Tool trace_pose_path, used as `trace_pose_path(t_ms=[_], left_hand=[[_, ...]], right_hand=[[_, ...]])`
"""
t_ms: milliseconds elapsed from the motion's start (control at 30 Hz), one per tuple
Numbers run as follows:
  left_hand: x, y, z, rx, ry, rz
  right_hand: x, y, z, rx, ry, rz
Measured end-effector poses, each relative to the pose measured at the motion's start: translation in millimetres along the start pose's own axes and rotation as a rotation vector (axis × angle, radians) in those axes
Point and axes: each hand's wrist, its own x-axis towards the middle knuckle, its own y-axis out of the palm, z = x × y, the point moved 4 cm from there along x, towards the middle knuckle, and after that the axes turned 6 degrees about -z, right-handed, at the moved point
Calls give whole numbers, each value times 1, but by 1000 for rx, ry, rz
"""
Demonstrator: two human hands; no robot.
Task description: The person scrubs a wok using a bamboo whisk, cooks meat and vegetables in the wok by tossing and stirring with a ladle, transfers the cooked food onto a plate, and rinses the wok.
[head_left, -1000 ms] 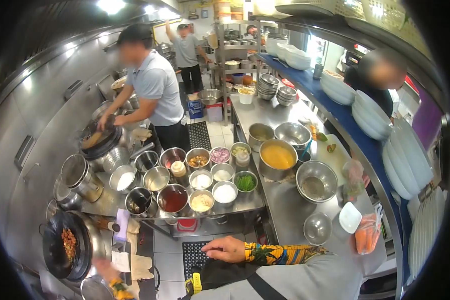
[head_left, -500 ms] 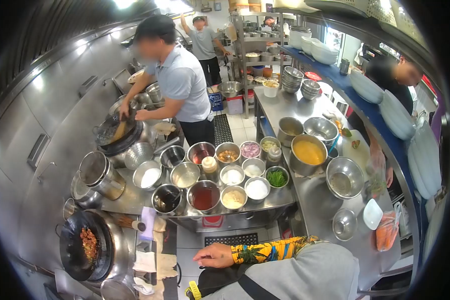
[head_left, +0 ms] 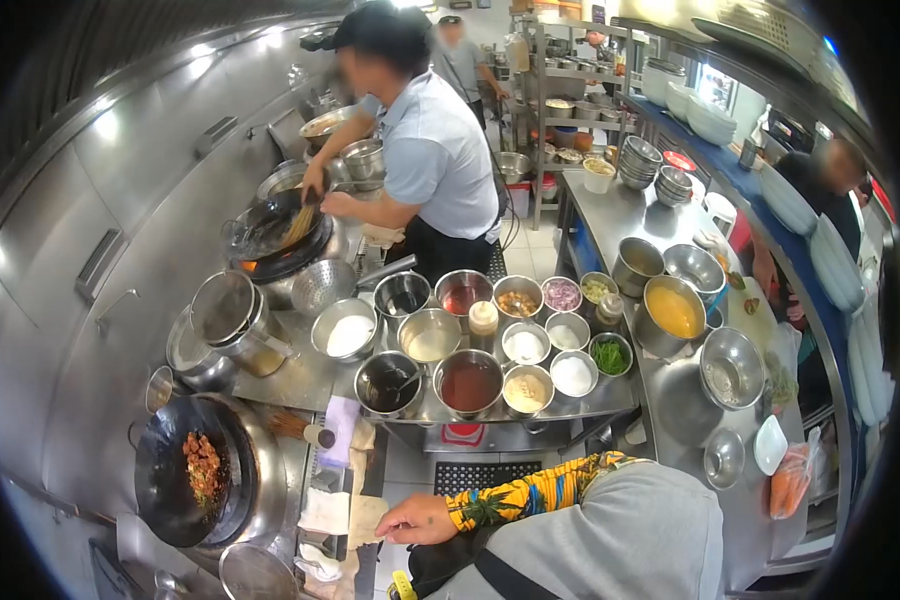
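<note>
A beige cloth [head_left: 368,522] lies at 7 o'clock, just beside the right hand [head_left: 420,519], whose fingers are slack and released. The left hand's finger state cannot be determined. A wok [head_left: 162,490] containing chopped food [head_left: 203,465] stands at 8 o'clock. Centrally, a steel table [head_left: 295,375] carries bowls [head_left: 470,385]; a steel counter [head_left: 670,422] occupies 4 o'clock. At 12 o'clock, a co-worker [head_left: 442,150] works.

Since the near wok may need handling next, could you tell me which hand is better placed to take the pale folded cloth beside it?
Probably the right hand: it seems empty and points toward the pale folded cloth beside the near wok. The left hand is out of view.
</note>
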Motion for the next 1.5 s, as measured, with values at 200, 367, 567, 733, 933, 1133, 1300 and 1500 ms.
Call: trace_pose_path(t_ms=[200, 367, 567, 733, 933, 1133, 1300, 1500], left_hand=[[-10, -35, -6, -123, -10, -120], [-5, -60, -31, -252, 15, -188], [19, -65, -67, -438, 36, -99], [-24, 10, -19, -443, 103, 112], [-94, 109, -13, -491, 29, 431], [-149, 184, 3, -286, 63, 606], [-176, 213, 23, -174, -18, 1005], [-90, 91, 218, 397, -697, 759]], right_hand=[[12, -18, 2, 10, -28, 88], [14, -45, 9, -15, -69, 127], [7, -65, -13, 63, -99, 108], [8, -82, -18, 49, -37, 141], [9, -95, 3, 102, -39, 117], [22, -88, -8, 384, 59, 319], [14, -96, -7, 516, 196, 365], [2, -119, -45, 424, 330, 229]])
